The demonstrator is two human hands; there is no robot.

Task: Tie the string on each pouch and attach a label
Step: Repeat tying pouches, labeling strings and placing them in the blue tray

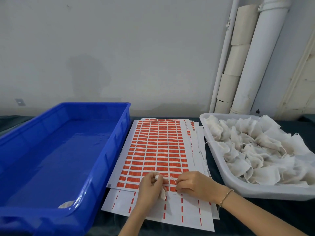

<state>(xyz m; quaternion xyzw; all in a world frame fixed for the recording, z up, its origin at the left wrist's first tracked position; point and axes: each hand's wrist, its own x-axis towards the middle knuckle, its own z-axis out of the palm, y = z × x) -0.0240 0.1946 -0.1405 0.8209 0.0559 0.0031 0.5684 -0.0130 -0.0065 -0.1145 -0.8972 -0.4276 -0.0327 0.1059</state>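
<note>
My left hand (150,187) grips a small white cloth pouch (163,193), whose body hangs below the fingers while its gathered top pokes out by the thumb. A thin pale string (171,177) runs from the pouch to my right hand (191,183), which pinches its far end. Both hands hover over the near edge of a sheet of orange labels (156,150). A white tray (219,166) at the right holds several loose pouches (255,150) with dangling strings.
A large blue bin (109,147) stands at the left, with one small pouch (65,204) in its near corner. More label sheets (187,217) with most labels gone lie under and below the top one. White pipes (252,65) run down the wall behind.
</note>
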